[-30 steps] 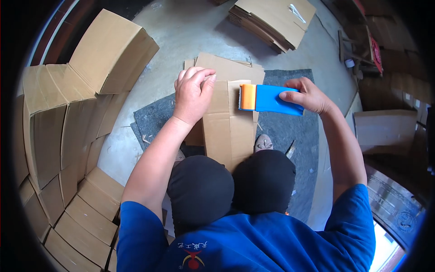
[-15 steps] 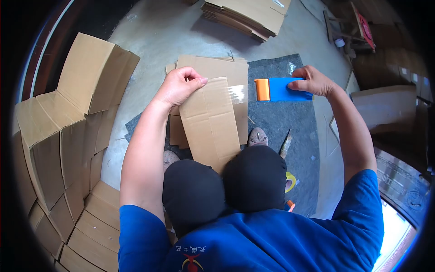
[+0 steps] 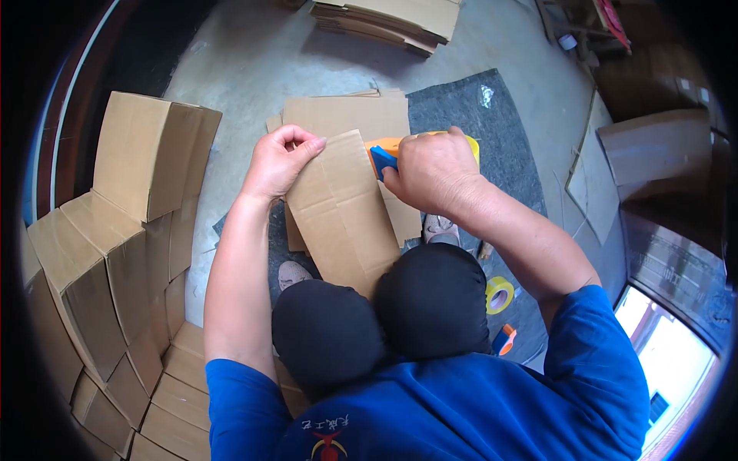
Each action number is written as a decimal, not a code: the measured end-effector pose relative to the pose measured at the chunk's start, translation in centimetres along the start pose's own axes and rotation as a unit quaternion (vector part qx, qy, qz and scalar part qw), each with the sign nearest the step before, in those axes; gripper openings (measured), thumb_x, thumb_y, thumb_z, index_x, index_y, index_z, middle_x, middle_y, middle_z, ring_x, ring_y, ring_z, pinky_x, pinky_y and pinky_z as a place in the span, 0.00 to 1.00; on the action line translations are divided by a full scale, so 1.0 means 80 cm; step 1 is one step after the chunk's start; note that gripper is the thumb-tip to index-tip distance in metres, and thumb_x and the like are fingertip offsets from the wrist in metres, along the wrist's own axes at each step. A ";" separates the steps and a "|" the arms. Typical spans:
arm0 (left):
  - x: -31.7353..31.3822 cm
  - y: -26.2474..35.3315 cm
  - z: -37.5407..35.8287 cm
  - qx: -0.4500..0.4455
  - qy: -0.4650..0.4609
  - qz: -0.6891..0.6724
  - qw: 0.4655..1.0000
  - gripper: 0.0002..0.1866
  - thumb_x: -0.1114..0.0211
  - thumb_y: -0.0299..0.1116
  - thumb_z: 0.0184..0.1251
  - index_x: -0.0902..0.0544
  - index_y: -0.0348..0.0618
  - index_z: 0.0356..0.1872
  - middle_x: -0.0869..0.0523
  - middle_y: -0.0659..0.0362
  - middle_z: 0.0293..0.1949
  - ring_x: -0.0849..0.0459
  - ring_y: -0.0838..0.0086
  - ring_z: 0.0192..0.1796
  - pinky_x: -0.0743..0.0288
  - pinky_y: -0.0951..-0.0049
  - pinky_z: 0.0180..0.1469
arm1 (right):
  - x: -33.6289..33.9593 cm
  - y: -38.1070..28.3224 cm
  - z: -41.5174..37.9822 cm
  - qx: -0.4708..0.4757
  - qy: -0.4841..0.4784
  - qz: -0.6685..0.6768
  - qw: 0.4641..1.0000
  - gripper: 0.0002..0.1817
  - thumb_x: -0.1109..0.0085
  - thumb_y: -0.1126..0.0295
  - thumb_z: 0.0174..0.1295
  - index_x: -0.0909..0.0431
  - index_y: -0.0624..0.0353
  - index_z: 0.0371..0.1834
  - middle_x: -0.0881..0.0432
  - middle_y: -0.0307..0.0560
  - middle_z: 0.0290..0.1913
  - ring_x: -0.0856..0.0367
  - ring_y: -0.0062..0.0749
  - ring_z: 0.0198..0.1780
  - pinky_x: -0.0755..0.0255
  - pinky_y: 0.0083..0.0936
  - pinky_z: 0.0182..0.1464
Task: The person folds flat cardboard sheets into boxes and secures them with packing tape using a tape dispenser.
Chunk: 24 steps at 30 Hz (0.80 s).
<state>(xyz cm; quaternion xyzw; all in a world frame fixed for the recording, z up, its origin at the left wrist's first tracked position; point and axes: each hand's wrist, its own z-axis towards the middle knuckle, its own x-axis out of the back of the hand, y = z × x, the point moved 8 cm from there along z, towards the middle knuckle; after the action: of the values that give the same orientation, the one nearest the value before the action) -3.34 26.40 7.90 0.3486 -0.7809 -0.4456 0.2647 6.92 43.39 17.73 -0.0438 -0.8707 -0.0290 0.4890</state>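
A folded brown cardboard piece (image 3: 344, 203) leans up from between my knees, its top end raised toward me. My left hand (image 3: 282, 160) pinches its upper left corner between thumb and fingers. At the upper right edge of the cardboard, my right hand (image 3: 436, 167) is closed around a tape dispenser (image 3: 383, 159) with a blue body and orange front. A yellow tape roll (image 3: 473, 146) shows past the knuckles; the rest of the dispenser is hidden by the hand. Underneath lies a stack of flat cardboard sheets (image 3: 350, 110).
A dark mat (image 3: 503, 131) covers the floor ahead. By my right knee lie a spare tape roll (image 3: 499, 295) and a blue-orange tape dispenser (image 3: 504, 338). Cardboard boxes (image 3: 131, 154) pile up on the left, and a flat cardboard stack (image 3: 384, 23) stands at the back.
My right hand has moved left with the tape dispenser, from over the mat to the cardboard's right edge, and turned it. My left hand keeps its pinch on the corner.
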 end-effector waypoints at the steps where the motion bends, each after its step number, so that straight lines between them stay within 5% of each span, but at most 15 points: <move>1: -0.002 -0.002 0.000 -0.002 -0.006 0.002 1.000 0.08 0.26 0.34 0.63 0.15 0.41 0.33 0.17 0.67 0.29 0.24 0.85 0.32 0.27 0.81 0.37 | -0.010 -0.006 0.002 0.003 0.022 0.005 1.000 0.22 0.45 0.50 0.62 0.18 0.60 0.27 0.15 0.50 0.27 0.14 0.42 0.32 0.25 0.42 0.48; 4: 0.010 -0.017 -0.008 -0.048 0.070 -0.138 0.987 0.10 0.30 0.35 0.68 0.17 0.40 0.41 0.17 0.66 0.35 0.23 0.85 0.37 0.26 0.82 0.41 | -0.053 -0.002 0.018 -0.004 0.077 0.015 0.997 0.21 0.43 0.51 0.61 0.18 0.61 0.40 0.15 0.50 0.27 0.13 0.41 0.32 0.25 0.42 0.48; 5: 0.019 -0.032 -0.017 -0.072 0.132 -0.230 0.961 0.11 0.32 0.36 0.71 0.18 0.40 0.45 0.17 0.65 0.38 0.22 0.84 0.39 0.26 0.82 0.45 | -0.060 -0.004 0.016 0.020 0.129 0.030 0.991 0.27 0.44 0.58 0.63 0.27 0.61 0.63 0.15 0.50 0.29 0.14 0.41 0.33 0.26 0.41 0.47; 6: 0.018 -0.026 -0.042 -0.049 0.178 -0.259 0.948 0.17 0.42 0.47 0.77 0.21 0.43 0.50 0.18 0.61 0.46 0.20 0.81 0.46 0.23 0.76 0.50 | -0.068 -0.007 0.018 0.023 0.127 0.036 0.991 0.27 0.44 0.58 0.63 0.27 0.61 0.63 0.15 0.50 0.29 0.14 0.41 0.33 0.26 0.41 0.47; 8: 0.011 -0.098 -0.047 0.010 0.192 -0.407 0.893 0.25 0.54 0.54 0.80 0.22 0.43 0.55 0.18 0.57 0.53 0.19 0.74 0.54 0.22 0.70 0.56 | -0.085 -0.026 0.019 0.073 0.122 -0.053 0.988 0.35 0.49 0.64 0.64 0.42 0.57 0.77 0.16 0.49 0.31 0.16 0.41 0.33 0.28 0.41 0.45; 9: -0.011 -0.128 -0.046 0.063 0.125 -0.391 0.910 0.31 0.56 0.60 0.79 0.28 0.42 0.62 0.21 0.54 0.58 0.22 0.68 0.61 0.28 0.65 0.64 | -0.094 -0.031 0.023 0.084 0.097 -0.055 0.990 0.37 0.53 0.67 0.65 0.48 0.57 0.80 0.17 0.49 0.33 0.17 0.40 0.34 0.31 0.40 0.44; 12: -0.019 -0.155 -0.043 0.153 0.125 -0.391 0.899 0.33 0.51 0.59 0.76 0.30 0.43 0.68 0.25 0.51 0.63 0.27 0.65 0.67 0.30 0.64 0.67 | -0.114 -0.036 0.040 0.086 0.057 -0.093 0.990 0.34 0.54 0.67 0.68 0.46 0.56 0.79 0.14 0.48 0.35 0.16 0.38 0.36 0.33 0.38 0.43; 13: -0.014 -0.166 -0.044 0.149 0.127 -0.388 0.900 0.33 0.51 0.59 0.76 0.30 0.43 0.68 0.25 0.51 0.63 0.27 0.65 0.67 0.30 0.64 0.67 | -0.126 -0.036 0.044 0.096 0.068 -0.110 0.987 0.28 0.54 0.66 0.68 0.36 0.58 0.72 0.14 0.47 0.36 0.15 0.39 0.37 0.33 0.39 0.44; 15: 0.012 -0.207 -0.046 0.233 0.176 -0.245 0.925 0.30 0.48 0.53 0.75 0.27 0.40 0.66 0.21 0.50 0.62 0.22 0.64 0.63 0.28 0.64 0.65 | -0.156 -0.025 0.054 0.073 0.040 -0.102 0.991 0.24 0.51 0.64 0.67 0.30 0.58 0.66 0.13 0.47 0.36 0.15 0.38 0.38 0.32 0.39 0.45; 16: 0.019 -0.225 -0.046 0.230 0.176 -0.243 0.926 0.30 0.48 0.53 0.75 0.27 0.40 0.66 0.21 0.50 0.62 0.22 0.64 0.63 0.28 0.64 0.65 | -0.169 -0.015 0.053 0.051 0.000 -0.092 0.994 0.21 0.49 0.61 0.66 0.25 0.58 0.59 0.13 0.47 0.36 0.14 0.38 0.40 0.32 0.39 0.46; 17: 0.047 -0.239 -0.052 0.218 0.243 -0.087 0.941 0.29 0.43 0.49 0.73 0.28 0.41 0.68 0.24 0.48 0.63 0.25 0.62 0.66 0.30 0.63 0.66 | -0.154 0.001 0.040 0.024 0.037 -0.036 0.998 0.17 0.43 0.54 0.61 0.19 0.57 0.42 0.12 0.48 0.36 0.13 0.39 0.40 0.29 0.41 0.47; 18: 0.070 -0.237 -0.064 0.200 0.305 0.070 0.928 0.30 0.39 0.45 0.71 0.30 0.42 0.69 0.28 0.46 0.65 0.29 0.60 0.68 0.32 0.61 0.67 | -0.139 0.026 0.027 -0.029 0.049 0.030 0.998 0.19 0.41 0.52 0.59 0.18 0.58 0.39 0.12 0.50 0.36 0.12 0.41 0.39 0.26 0.42 0.47; 20: 0.093 -0.158 -0.097 0.120 0.350 0.071 0.926 0.24 0.37 0.37 0.70 0.26 0.40 0.64 0.28 0.48 0.64 0.22 0.65 0.56 0.27 0.67 0.60 | -0.104 0.082 -0.006 -0.148 0.050 0.156 0.975 0.23 0.39 0.48 0.57 0.15 0.60 0.36 0.12 0.55 0.36 0.12 0.47 0.40 0.21 0.42 0.48; 22: 0.099 -0.100 -0.121 0.051 0.364 0.095 0.925 0.20 0.38 0.36 0.72 0.23 0.39 0.60 0.23 0.53 0.56 0.22 0.73 0.49 0.25 0.71 0.54 | -0.087 0.129 -0.041 -0.185 0.059 0.329 0.924 0.29 0.38 0.43 0.56 0.14 0.62 0.41 0.13 0.59 0.35 0.11 0.42 0.39 0.20 0.38 0.45; 24: 0.054 -0.041 -0.130 0.075 0.160 -0.073 0.981 0.19 0.40 0.35 0.74 0.23 0.38 0.61 0.21 0.56 0.54 0.23 0.76 0.51 0.27 0.74 0.54 | -0.063 0.146 -0.075 -0.089 0.131 0.457 0.875 0.27 0.34 0.45 0.56 0.15 0.63 0.37 0.16 0.46 0.29 0.18 0.25 0.32 0.24 0.27 0.36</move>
<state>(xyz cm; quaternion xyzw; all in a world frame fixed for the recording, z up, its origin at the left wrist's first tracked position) 2.52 16.49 10.24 0.4906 -0.7320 -0.3421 0.3263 15.81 54.20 16.64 -0.4754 -0.6755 0.1150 0.5518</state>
